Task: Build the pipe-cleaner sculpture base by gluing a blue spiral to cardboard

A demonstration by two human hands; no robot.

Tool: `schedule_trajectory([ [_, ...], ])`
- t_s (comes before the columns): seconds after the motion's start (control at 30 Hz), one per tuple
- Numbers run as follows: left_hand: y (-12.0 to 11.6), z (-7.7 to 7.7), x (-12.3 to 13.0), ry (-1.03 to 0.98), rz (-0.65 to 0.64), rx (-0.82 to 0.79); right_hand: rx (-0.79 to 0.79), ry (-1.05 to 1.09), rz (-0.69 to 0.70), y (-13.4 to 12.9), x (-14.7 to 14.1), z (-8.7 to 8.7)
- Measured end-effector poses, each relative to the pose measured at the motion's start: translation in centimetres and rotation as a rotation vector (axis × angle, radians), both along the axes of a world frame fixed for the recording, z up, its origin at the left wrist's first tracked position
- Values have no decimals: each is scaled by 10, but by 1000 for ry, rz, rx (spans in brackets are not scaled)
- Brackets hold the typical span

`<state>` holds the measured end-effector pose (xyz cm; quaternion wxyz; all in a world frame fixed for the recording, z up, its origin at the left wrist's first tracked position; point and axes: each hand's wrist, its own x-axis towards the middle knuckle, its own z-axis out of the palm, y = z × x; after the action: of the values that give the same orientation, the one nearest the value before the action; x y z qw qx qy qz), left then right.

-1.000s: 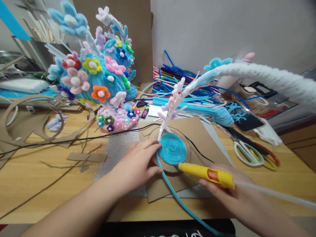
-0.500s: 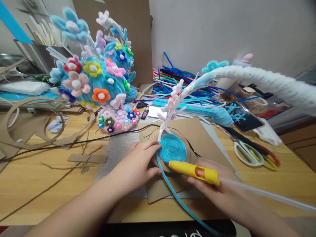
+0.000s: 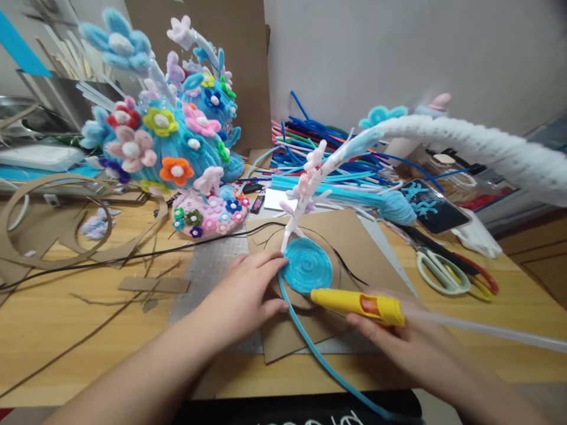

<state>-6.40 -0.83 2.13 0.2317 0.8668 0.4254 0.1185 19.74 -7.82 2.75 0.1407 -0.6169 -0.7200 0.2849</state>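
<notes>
A blue coiled disc [image 3: 308, 265] lies on a piece of brown cardboard [image 3: 367, 248], with a white fuzzy stem [image 3: 305, 200] rising from its back left edge. My left hand [image 3: 252, 286] presses at the disc's left edge, thumb and fingers pinching the blue pipe cleaner [image 3: 310, 342], whose loose end runs down to the front edge. My right hand [image 3: 390, 330] is wrapped round a yellow glue gun [image 3: 354, 302]. The gun's nozzle points left, close to the lower right edge of the disc. A clear glue stick trails from its back.
Flower-covered blue figures [image 3: 177, 141] stand at the back left. Pipe cleaners [image 3: 328, 159] are heaped behind the cardboard. Green-handled scissors [image 3: 443, 271] and a phone [image 3: 436, 206] lie at the right. Cardboard rings [image 3: 104, 230] are at the left, and a black cable crosses the table.
My right hand and the glue gun have shifted slightly right, away from the disc's edge. My left hand stays on the disc's left edge. The view has shifted a little.
</notes>
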Motion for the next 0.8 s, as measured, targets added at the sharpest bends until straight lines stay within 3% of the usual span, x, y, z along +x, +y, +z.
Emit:
schedule_trajectory([
  [0.6,0,-2,0,19,-9,31,5,-12,-140,0,25,7],
  [0.8,1,-3,-1,17,-9,27,-5,-25,-77,2,40,10],
])
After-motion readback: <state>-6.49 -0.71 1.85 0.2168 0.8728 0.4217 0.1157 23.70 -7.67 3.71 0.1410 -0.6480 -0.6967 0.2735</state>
